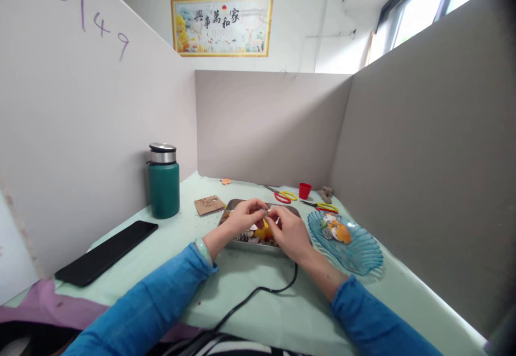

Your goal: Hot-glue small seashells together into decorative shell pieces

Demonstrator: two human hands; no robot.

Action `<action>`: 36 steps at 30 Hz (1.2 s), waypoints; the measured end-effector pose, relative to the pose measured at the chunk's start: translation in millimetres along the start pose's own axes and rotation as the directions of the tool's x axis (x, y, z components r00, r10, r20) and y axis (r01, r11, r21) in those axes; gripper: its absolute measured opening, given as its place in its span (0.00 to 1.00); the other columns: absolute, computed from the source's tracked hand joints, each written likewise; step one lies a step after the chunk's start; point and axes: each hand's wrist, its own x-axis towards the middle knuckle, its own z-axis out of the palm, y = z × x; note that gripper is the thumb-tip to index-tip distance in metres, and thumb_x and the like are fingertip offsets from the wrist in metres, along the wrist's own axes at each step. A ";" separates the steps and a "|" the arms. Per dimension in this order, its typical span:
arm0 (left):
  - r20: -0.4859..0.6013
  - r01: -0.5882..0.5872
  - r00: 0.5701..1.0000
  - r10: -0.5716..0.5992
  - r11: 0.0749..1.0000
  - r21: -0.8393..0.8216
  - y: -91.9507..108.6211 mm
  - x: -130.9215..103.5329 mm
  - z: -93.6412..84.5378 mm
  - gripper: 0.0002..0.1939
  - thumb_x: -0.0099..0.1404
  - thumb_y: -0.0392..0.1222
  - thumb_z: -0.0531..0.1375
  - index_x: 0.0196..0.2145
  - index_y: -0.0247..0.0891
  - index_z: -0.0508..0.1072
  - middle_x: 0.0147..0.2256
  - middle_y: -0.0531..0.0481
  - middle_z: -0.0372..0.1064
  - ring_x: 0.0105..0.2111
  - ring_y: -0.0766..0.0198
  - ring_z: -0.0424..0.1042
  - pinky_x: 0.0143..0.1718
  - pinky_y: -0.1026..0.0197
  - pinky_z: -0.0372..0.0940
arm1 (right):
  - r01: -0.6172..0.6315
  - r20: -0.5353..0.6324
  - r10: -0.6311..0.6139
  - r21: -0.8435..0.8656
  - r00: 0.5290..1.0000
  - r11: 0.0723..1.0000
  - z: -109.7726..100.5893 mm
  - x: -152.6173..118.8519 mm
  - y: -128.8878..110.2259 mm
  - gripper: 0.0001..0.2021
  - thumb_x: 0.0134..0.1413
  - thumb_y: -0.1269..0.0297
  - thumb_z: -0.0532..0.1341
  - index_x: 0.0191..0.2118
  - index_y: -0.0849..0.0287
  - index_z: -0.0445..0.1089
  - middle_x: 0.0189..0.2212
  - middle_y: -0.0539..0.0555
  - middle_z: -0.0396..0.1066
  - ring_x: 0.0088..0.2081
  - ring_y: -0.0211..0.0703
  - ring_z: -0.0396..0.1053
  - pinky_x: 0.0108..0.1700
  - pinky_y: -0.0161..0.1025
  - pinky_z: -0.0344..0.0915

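Note:
My left hand (250,216) and my right hand (288,228) meet above a metal tray (258,247). The fingertips of both are pinched together around something small that I cannot make out. Below them the tray holds a mix of small pieces, among them a bright yellow piece (264,232) and several grey and brown ones. My hands cover part of the tray's contents. To the right of my right hand lies a blue ribbed glass plate (358,254) with a small heap of orange, white and grey pieces (336,229).
At left stand a green bottle (164,189) and a black phone-like slab (107,251). A brown card (209,205) lies behind the tray. Further back are two pairs of scissors (282,197), a red cup (305,190) and a grey lump (325,194). A black cable (258,290) crosses the front. Panels (274,125) enclose the table.

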 end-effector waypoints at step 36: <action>-0.403 0.038 0.897 -0.180 0.941 -0.337 7.0 4.5 -8.5 0.14 0.52 0.41 0.62 0.34 0.32 0.65 0.36 0.44 0.71 0.22 0.70 0.68 0.27 0.63 0.67 | -0.395 0.203 0.361 0.164 0.910 0.904 -14.2 17.8 29.3 0.13 0.49 0.55 0.58 0.39 0.57 0.66 0.28 0.52 0.70 0.24 0.39 0.65 0.25 0.33 0.57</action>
